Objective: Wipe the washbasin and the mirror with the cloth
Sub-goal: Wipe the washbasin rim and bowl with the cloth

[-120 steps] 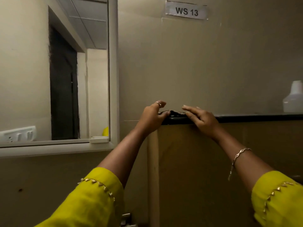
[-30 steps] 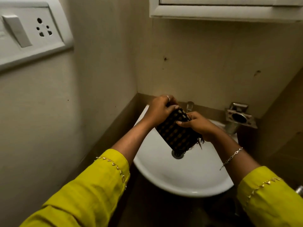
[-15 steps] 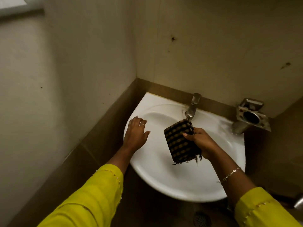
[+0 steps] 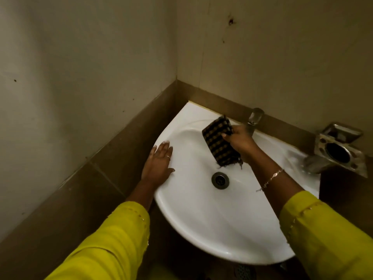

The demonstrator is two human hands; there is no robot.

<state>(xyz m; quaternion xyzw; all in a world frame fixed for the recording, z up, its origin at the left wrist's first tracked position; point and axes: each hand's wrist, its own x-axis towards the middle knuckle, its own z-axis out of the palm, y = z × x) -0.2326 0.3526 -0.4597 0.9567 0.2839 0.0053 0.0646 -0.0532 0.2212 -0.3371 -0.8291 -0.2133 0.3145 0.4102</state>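
Barely begun, the right hand (image 4: 241, 143) clamps the cloth (image 4: 219, 145) against the washbasin (image 4: 201, 215) back wall, the left hand (image 4: 159, 165) rests flat, fingers spread, on its rim; mirror untouched, out of view.

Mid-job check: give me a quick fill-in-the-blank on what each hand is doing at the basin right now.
1. The right hand grips the checked ____ against the inside of the washbasin.
2. The left hand lies flat on the basin's ____.
3. The drain sits just ____ the cloth in the picture.
4. The tap stands behind the ____ hand.

Missing words: cloth; rim; below; right
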